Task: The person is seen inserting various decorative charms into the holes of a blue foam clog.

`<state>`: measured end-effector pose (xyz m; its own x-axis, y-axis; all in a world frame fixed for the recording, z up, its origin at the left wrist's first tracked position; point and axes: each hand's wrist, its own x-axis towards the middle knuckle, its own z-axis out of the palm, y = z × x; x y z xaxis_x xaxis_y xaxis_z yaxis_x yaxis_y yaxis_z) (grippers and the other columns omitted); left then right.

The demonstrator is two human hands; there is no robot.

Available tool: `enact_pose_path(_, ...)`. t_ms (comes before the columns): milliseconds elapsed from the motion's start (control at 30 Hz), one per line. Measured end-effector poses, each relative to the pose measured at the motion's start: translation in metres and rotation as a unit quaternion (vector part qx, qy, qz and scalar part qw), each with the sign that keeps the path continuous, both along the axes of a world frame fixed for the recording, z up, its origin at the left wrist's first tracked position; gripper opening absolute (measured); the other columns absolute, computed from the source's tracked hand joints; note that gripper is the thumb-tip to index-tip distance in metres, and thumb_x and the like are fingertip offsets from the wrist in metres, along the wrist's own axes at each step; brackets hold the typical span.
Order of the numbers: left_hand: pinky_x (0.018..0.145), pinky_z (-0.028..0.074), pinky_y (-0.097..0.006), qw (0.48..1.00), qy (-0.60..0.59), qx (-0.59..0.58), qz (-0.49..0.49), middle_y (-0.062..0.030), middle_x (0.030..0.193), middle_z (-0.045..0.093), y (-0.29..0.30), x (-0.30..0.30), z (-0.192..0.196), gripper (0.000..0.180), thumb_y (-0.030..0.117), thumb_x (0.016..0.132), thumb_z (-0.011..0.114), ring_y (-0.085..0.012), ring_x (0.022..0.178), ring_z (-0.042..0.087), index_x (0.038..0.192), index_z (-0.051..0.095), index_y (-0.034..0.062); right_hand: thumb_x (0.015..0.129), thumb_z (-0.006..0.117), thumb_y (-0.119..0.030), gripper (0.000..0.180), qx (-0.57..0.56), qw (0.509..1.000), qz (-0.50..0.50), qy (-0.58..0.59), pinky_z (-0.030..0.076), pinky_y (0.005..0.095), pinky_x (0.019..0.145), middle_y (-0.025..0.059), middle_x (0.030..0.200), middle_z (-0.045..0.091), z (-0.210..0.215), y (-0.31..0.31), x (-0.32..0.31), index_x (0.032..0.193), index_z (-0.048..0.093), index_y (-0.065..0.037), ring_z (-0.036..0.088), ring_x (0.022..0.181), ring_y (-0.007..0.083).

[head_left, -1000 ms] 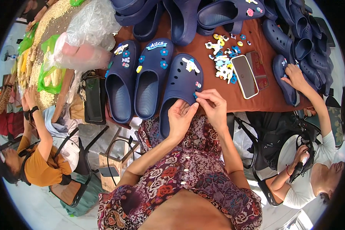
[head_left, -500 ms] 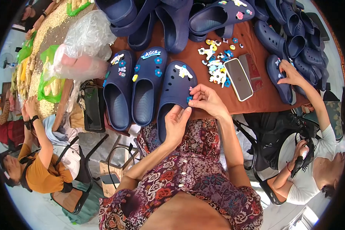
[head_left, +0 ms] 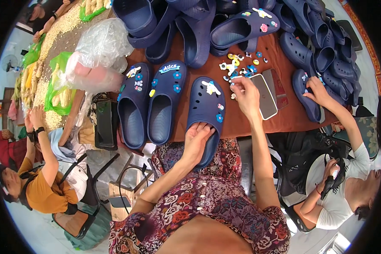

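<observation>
Left hand [head_left: 195, 142] grips the heel of the navy foam clog [head_left: 205, 114] at table edge. Right hand [head_left: 245, 94], earlier pressing a charm into it, now pinches among small coloured charms [head_left: 237, 67] at one o'clock: fetching another.

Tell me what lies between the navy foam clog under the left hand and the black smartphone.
In the head view, the right hand, reaching into the small colourful shoe charms.

A dark-screened phone [head_left: 266, 96] is lying just right of my right hand [head_left: 246, 94]. Far left, clear plastic bags [head_left: 99, 53] and green ones [head_left: 57, 91] are sitting.
</observation>
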<state>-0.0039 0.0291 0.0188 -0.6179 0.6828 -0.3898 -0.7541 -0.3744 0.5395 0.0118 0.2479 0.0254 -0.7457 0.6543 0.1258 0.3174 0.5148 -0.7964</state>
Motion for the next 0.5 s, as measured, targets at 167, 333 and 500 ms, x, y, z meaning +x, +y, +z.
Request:
enact_pose_path(167,0.103,0.039,-0.041,0.999,-0.031,0.004,0.025,-0.0048,0.113,0.057,0.000,-0.001,-0.001,0.031,0.003,0.090,0.052,-0.0177,0.106,0.055,0.120,0.047,0.0038,0.073,0.074,-0.014,0.023,0.230,0.969,0.030,-0.080,0.048,0.0369,0.077,0.0075,0.088,0.062,-0.021,0.018,-0.034,0.094,0.067,-0.007,0.061,0.087,0.0257)
enact_pose_path(333,0.102,0.039,-0.042,0.999,-0.004,0.016,0.051,-0.0063,0.117,0.057,0.001,-0.004,-0.007,0.028,0.002,0.090,0.051,-0.0201,0.110,0.054,0.118,0.049,0.0032,0.070,0.076,-0.017,0.025,0.253,0.956,0.040,-0.142,0.048,0.0388,0.078,0.0082,0.088,0.063,-0.031,0.024,-0.044,0.092,0.068,-0.009,0.059,0.090,0.0285)
enact_pose_path(500,0.103,0.040,-0.040,0.990,-0.094,0.074,0.073,-0.0084,0.119,0.057,0.013,-0.010,-0.025,0.029,0.007,0.093,0.048,-0.0221,0.114,0.053,0.121,0.049,0.0010,0.078,0.068,-0.013,0.015,0.270,0.956,0.046,-0.101,0.049,0.0368,0.074,0.0091,0.084,0.063,-0.028,0.025,-0.041,0.092,0.066,-0.008,0.061,0.085,0.0261)
